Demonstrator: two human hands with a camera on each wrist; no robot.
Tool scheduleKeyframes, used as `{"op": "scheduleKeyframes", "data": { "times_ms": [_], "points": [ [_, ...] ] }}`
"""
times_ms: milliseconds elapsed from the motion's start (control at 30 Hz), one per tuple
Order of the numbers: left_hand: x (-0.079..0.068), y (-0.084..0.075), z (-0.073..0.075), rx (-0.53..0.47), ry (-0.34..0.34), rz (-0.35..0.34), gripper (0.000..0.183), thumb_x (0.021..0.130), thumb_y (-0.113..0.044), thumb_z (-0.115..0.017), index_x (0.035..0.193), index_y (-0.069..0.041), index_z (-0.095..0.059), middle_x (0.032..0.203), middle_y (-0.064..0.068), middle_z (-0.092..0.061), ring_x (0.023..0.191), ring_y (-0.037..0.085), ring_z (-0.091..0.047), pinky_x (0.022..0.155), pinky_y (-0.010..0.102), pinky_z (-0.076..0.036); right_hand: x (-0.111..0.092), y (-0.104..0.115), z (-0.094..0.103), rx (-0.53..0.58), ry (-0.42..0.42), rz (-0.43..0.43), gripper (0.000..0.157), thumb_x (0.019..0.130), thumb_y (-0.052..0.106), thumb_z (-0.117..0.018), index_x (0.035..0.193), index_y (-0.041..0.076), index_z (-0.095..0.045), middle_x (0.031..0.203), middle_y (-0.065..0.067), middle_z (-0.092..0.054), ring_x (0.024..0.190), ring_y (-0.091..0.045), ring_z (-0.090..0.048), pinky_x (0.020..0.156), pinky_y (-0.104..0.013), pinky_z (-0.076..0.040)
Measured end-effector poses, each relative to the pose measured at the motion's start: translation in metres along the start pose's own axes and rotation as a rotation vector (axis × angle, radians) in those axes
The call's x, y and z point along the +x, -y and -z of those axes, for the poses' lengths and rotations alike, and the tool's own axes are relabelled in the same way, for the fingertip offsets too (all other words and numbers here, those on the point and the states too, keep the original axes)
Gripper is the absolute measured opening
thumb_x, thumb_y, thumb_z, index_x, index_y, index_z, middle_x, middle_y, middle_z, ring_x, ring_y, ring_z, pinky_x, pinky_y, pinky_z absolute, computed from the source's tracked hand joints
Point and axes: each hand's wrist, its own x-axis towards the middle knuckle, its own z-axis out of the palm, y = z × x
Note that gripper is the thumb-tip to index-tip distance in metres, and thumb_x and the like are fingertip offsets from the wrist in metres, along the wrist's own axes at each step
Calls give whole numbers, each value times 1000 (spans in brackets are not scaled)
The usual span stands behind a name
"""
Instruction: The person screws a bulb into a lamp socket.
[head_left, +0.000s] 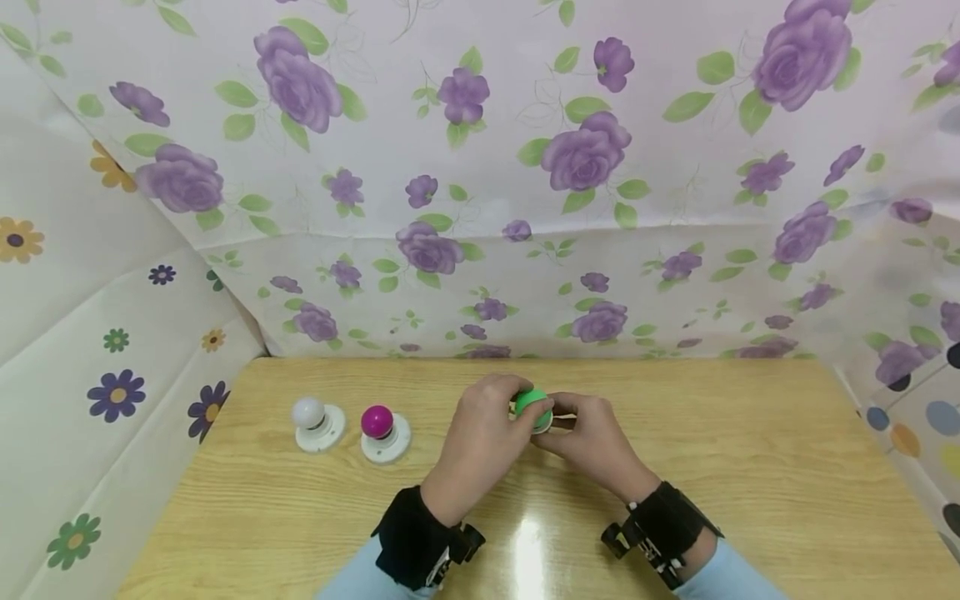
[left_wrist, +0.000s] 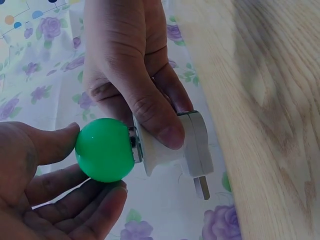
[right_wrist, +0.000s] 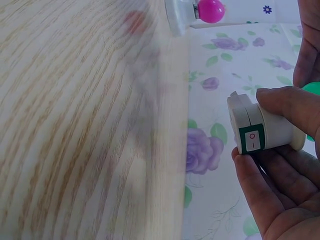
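Observation:
Over the middle of the table, my left hand holds a round green light bulb between thumb and fingers. My right hand grips a white plug-in lamp socket, thumb on one side and fingers on the other. In the left wrist view the bulb sits at the socket's mouth, with a strip of its metal base showing. A flat metal prong sticks out of the socket's far end. The right wrist view shows a switch marked with a circle and a line, framed in green.
To the left on the wooden table stand two round white lamp bases, one bearing a white bulb, the other a magenta bulb. Flowered cloth hangs behind the table and at both sides.

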Motion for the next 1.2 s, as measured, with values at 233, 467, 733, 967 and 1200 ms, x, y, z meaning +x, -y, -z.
{"op": "scheduleKeyframes", "data": {
  "times_ms": [233, 467, 733, 967, 1200],
  "points": [
    [1, -2, 0, 37, 60, -14, 27, 91, -28, -61, 108, -8, -64, 102, -1, -59, 94, 8, -54, 74, 15, -43, 0, 1, 0, 7, -2, 4, 35, 77, 35, -75, 109, 27, -65, 101, 14, -63, 94, -5, -59, 78, -29, -49],
    [2, -4, 2, 36, 111, -18, 23, 92, -21, -59, 110, -8, -63, 106, 1, -60, 99, 10, -54, 79, 17, -43, -1, 0, -1, 33, 6, 6, 35, 77, 34, -75, 109, 25, -65, 101, 13, -63, 95, -6, -59, 79, -32, -49],
    [0, -5, 0, 57, 15, 12, 43, 90, -44, -59, 118, -11, -60, 113, 2, -59, 104, 12, -54, 81, 22, -45, 0, 2, 0, -6, -11, 0, 33, 76, 34, -76, 106, 26, -66, 102, 13, -62, 96, -5, -58, 78, -29, -49],
    [-3, -4, 0, 87, -47, 86, 49, 87, -53, -57, 109, -10, -64, 97, 2, -61, 84, 12, -57, 64, 22, -46, -1, 3, 1, -8, -7, -4, 37, 75, 39, -75, 109, 26, -64, 104, 14, -62, 95, -4, -57, 80, -30, -49],
    [-3, -4, 1, 89, -50, 49, 32, 88, -47, -60, 91, -15, -64, 82, -6, -56, 73, 4, -50, 59, 19, -42, -1, 5, 1, -5, -16, 1, 35, 75, 36, -76, 106, 25, -65, 101, 12, -63, 94, -6, -58, 79, -33, -49]
  ]
}}
